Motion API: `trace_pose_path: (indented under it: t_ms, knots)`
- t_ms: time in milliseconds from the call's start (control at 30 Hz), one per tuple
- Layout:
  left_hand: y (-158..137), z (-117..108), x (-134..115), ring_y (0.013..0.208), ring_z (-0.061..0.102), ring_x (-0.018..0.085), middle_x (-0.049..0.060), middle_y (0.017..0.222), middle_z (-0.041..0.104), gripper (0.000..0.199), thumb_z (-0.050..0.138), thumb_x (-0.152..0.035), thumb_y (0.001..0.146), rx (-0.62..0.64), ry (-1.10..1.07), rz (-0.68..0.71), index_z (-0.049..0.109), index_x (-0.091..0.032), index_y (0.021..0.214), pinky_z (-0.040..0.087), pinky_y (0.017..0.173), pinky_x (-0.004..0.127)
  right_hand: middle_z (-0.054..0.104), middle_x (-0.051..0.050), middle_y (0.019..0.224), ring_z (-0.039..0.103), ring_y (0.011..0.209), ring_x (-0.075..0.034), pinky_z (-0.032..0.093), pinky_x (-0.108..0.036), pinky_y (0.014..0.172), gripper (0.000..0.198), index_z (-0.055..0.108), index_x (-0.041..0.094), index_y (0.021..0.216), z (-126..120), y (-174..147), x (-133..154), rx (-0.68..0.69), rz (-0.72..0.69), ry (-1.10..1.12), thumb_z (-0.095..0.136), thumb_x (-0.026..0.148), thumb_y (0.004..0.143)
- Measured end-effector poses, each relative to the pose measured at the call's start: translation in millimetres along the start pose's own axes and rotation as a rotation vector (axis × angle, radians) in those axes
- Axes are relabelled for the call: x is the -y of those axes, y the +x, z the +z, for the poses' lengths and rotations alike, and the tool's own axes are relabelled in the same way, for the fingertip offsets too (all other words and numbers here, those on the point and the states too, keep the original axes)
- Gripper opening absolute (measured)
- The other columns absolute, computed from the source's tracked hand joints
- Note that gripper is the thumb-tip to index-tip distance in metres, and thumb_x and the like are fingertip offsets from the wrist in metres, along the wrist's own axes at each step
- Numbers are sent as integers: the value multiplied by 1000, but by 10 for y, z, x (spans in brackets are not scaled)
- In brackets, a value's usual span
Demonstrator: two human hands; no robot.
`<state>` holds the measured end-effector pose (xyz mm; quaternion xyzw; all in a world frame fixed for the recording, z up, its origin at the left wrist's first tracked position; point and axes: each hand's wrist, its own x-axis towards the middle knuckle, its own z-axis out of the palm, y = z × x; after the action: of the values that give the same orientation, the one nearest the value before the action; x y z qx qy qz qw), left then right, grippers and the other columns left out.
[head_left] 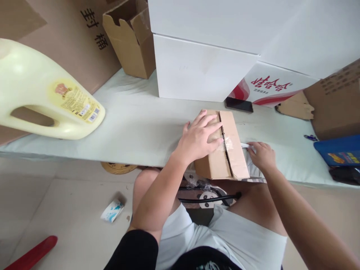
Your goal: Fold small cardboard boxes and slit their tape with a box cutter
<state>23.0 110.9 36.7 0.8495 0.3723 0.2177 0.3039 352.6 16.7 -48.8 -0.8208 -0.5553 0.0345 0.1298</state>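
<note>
A small brown cardboard box [236, 161] sits at the front edge of the cloth-covered surface, its top flaps meeting along a dark gap with clear tape across the middle. My left hand [198, 138] lies on its top, palm down with fingers spread, touching the flap left of the gap. Just right of the box, my right hand [262, 154] is closed round a thin white tool [245, 145]. The tool's tip points at the box's right side; its handle is hidden in my fingers, so its exact kind is unclear.
White boxes [202, 69] stand behind, with a black phone [239, 105] at their foot. A large pale yellow jug [36, 86] and an opened carton [132, 45] are to the left. Blue packaging [339, 152] lies at the right edge. A paper cup [112, 211] lies on the floor.
</note>
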Motion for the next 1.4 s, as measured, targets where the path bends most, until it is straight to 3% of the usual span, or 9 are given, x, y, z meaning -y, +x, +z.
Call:
trace_pose_path:
  t_ms: [200,367,467,633,767,867,1033,1300,1400]
  knots:
    - [8,6,-5,160,23,36,7,163,46,44,63,-39,96,0,-19,-22,59,-31,139,26,121,76,70,-12,86,60,69,-26,51,-48,72,27,65,22,96,-289,-5,177,-169,106,186,54,45,88]
    - [8,11,0,161,20,36,7,162,45,51,73,-44,88,-14,-71,-2,56,-32,134,29,122,74,75,-4,94,56,51,-16,43,-33,48,20,53,31,104,-665,-146,780,-399,77,1040,62,39,88]
    - [11,17,14,161,18,37,8,162,44,52,74,-50,87,0,-66,9,58,-33,133,30,120,74,72,2,78,56,49,-15,47,-30,47,20,53,32,97,-856,-246,1178,-424,-75,1213,69,32,85]
    - [24,10,8,160,18,40,6,163,43,49,75,-54,85,29,-46,-13,64,-35,129,28,119,77,61,5,78,54,45,-9,43,-23,37,36,45,26,78,-920,-415,1567,-370,-156,1191,81,30,77]
    - [21,-21,-20,161,17,40,5,166,40,52,73,-54,86,62,-27,-47,65,-35,133,28,118,77,53,6,81,66,58,-11,58,-28,53,38,47,24,79,-809,-521,1699,-226,-213,1204,76,47,85]
    - [12,-41,-39,161,17,38,4,167,39,54,70,-57,87,69,-26,-47,64,-36,137,28,119,76,57,4,70,71,64,-16,62,-32,64,34,59,23,84,-726,-564,1731,-162,-200,1166,68,55,92]
    - [-2,-53,-65,161,17,36,3,167,39,53,69,-55,88,69,-3,-53,64,-36,137,27,121,74,70,-3,71,69,58,-17,53,-28,48,57,73,22,97,-650,-579,1744,-192,-105,1118,56,76,89]
    - [6,-25,-46,161,16,36,3,167,39,53,71,-55,87,64,-30,-45,62,-37,136,27,120,75,66,2,66,57,47,-12,39,-22,39,11,65,24,94,-644,-538,1743,-78,38,1012,64,35,90]
    - [19,-12,-43,161,16,37,4,166,40,54,73,-55,85,64,-38,-55,62,-35,134,28,120,74,62,5,63,53,45,-12,37,-22,39,14,57,25,90,-632,-533,1727,-98,45,972,65,22,80]
